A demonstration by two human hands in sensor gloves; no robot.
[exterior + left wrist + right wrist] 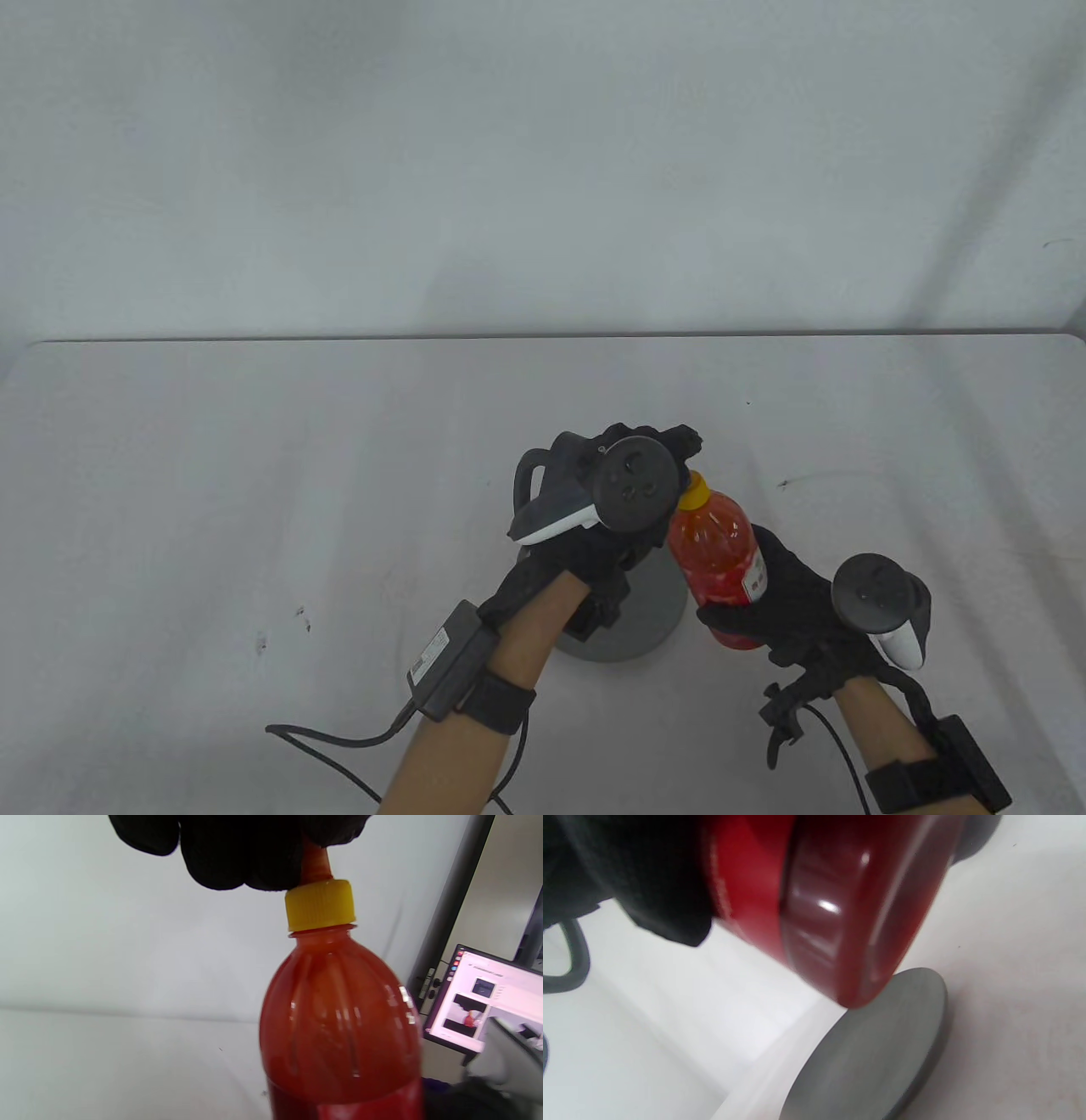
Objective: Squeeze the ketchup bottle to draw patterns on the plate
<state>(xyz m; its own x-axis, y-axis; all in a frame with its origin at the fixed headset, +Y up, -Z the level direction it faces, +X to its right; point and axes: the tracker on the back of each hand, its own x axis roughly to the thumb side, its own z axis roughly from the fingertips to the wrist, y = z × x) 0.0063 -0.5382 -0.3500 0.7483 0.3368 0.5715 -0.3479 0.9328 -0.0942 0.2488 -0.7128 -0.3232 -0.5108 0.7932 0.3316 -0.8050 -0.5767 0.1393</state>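
One ketchup bottle (717, 564), one plate (653, 624)

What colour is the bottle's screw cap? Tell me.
Yellow; the screw cap shows best in the left wrist view.

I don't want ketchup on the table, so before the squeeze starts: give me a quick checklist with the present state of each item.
1. Bottle held firmly: ok. The right hand grips the lower body of the ketchup bottle.
2. Nozzle uncovered: not ok. The left hand has its fingers around the red tip above the yellow cap.
3. Bottle turned tip down: not ok. It is tilted with the cap still uppermost.
4. Tip above the plate: cannot tell. The grey plate lies under the left hand, beside the bottle.
5. Plate free of ketchup: ok on the part in the right wrist view; the rest is hidden.
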